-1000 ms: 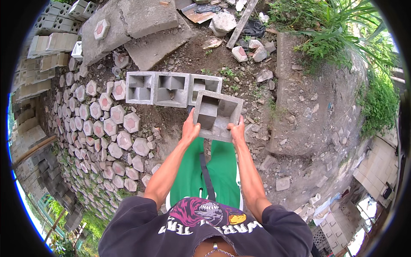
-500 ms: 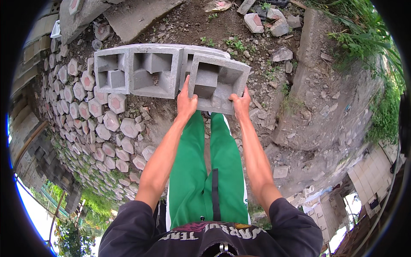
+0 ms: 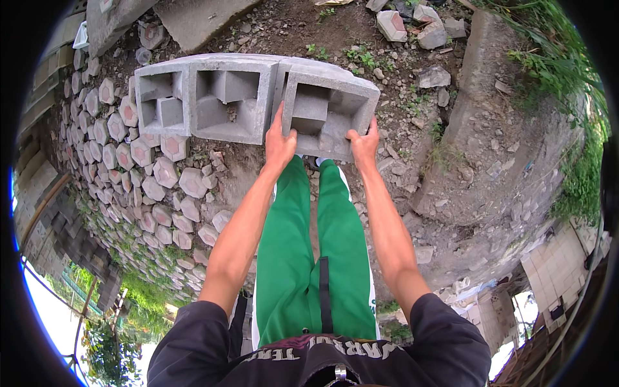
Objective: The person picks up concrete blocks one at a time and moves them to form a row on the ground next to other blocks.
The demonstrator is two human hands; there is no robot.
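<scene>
A grey hollow concrete block (image 3: 366, 97) is gripped between both my hands at the right end of a row of similar blocks. My left hand (image 3: 280, 143) clasps its left wall, thumb on the near edge and fingers along the side. On the opposite wall, my right hand (image 3: 365, 143) holds with the thumb at the front and fingers wrapped behind. A second hollow block (image 3: 269, 80) stands just left of the held one, with a narrow gap at my left fingers. Farther left is another hollow block (image 3: 187, 103). Whether the held block rests on anything is hidden.
Hexagonal pavers (image 3: 155, 187) with reddish centres cover the ground to the left. A concrete slab (image 3: 200, 22) lies at the far left. Broken stones (image 3: 433, 77) and a raised concrete edge (image 3: 469, 71) are at the right, with grass (image 3: 554, 84) beyond.
The held block has moved slightly away from me and now sits closer in line with the row. Both hands keep their grip on it. The whole view has shifted a little.
</scene>
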